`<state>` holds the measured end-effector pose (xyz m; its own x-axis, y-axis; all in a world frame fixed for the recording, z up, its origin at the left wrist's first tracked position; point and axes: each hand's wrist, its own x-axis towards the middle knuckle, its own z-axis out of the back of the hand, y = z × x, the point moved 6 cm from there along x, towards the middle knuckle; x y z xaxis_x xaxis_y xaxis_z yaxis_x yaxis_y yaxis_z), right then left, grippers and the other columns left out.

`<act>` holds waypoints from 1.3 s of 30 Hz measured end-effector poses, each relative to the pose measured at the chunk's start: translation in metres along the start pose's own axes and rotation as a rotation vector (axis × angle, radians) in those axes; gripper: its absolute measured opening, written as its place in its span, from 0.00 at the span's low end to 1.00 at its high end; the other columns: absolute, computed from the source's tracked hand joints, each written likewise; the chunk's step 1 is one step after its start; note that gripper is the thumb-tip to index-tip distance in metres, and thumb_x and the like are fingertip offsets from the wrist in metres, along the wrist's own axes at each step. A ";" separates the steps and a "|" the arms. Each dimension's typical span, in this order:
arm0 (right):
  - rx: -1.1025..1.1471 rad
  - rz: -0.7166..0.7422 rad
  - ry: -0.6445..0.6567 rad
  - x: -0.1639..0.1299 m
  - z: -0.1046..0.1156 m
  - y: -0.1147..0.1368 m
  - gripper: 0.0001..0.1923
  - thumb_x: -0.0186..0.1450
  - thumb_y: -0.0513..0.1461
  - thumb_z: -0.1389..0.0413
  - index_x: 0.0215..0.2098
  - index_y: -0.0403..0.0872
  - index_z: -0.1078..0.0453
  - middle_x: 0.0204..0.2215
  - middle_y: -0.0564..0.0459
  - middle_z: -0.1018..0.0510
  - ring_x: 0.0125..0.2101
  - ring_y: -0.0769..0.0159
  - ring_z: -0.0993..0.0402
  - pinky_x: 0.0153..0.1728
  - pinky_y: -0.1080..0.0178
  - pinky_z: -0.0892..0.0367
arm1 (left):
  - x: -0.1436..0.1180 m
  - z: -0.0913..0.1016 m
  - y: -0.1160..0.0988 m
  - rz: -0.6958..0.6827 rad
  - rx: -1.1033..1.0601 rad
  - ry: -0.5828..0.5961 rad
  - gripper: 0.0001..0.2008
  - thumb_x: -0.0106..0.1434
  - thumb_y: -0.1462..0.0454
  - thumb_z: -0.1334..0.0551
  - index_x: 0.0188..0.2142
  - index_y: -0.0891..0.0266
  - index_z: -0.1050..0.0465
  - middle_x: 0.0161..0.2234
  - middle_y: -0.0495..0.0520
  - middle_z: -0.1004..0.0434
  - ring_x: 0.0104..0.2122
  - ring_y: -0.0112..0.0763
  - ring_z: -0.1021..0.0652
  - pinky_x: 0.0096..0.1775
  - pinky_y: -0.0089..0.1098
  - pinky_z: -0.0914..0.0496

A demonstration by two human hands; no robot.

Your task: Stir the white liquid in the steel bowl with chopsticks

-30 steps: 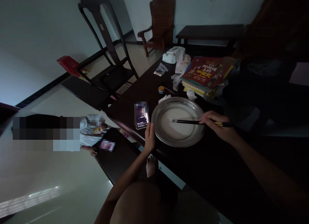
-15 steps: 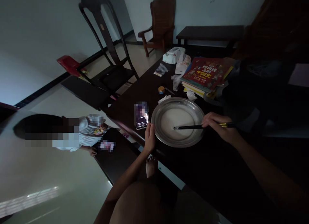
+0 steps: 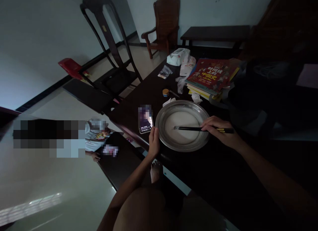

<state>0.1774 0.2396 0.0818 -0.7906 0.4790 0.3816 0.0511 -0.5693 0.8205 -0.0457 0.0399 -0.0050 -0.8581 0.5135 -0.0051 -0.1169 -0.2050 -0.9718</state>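
Note:
A wide metal basin [image 3: 162, 140] sits on the dark table, with milky white liquid [image 3: 185, 116] in its bottom. My left hand [image 3: 154, 143] grips the basin's left rim, beside a lit phone [image 3: 146, 123]. From the right, my right hand [image 3: 221, 130] reaches over the opposite rim. Its fingers are closed around black chopsticks [image 3: 190, 128] with gold bands. The chopstick tips point left and dip into the liquid near its middle.
Behind the basin lie a stack of books [image 3: 211, 75], crumpled tissue [image 3: 196, 98], a small gold-lidded jar [image 3: 165, 92] and plastic bags [image 3: 187, 65]. A person [image 3: 95, 138] sits at the left by a dark bench [image 3: 119, 164]. A tall chair [image 3: 111, 55] stands beyond.
My right hand has moved slightly left, carrying the chopsticks, and their tips have shifted left and a little toward the far side in the liquid. My left hand stays at the rim.

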 end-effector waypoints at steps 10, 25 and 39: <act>-0.010 0.030 0.029 0.000 0.000 -0.001 0.10 0.68 0.40 0.44 0.31 0.52 0.23 0.32 0.52 0.20 0.38 0.61 0.23 0.43 0.57 0.31 | 0.000 0.000 0.000 0.001 0.039 -0.003 0.32 0.59 0.35 0.47 0.35 0.61 0.26 0.34 0.54 0.25 0.41 0.36 0.24 0.45 0.34 0.28; 0.002 -0.005 -0.082 -0.002 0.007 -0.005 0.13 0.69 0.40 0.47 0.29 0.51 0.23 0.30 0.52 0.22 0.35 0.63 0.24 0.38 0.59 0.31 | 0.000 0.000 -0.002 -0.029 0.022 0.015 0.29 0.62 0.38 0.47 0.33 0.61 0.27 0.32 0.53 0.27 0.38 0.34 0.25 0.43 0.34 0.29; 0.030 0.004 -0.042 -0.002 0.002 -0.004 0.15 0.70 0.41 0.48 0.28 0.51 0.24 0.29 0.52 0.23 0.34 0.63 0.25 0.38 0.59 0.31 | 0.000 0.001 0.000 -0.025 0.015 0.002 0.30 0.60 0.37 0.47 0.32 0.61 0.27 0.32 0.54 0.27 0.38 0.35 0.24 0.42 0.35 0.27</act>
<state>0.1803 0.2425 0.0788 -0.7642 0.5045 0.4018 0.0733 -0.5510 0.8313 -0.0462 0.0393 -0.0049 -0.8540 0.5199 0.0183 -0.1455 -0.2048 -0.9679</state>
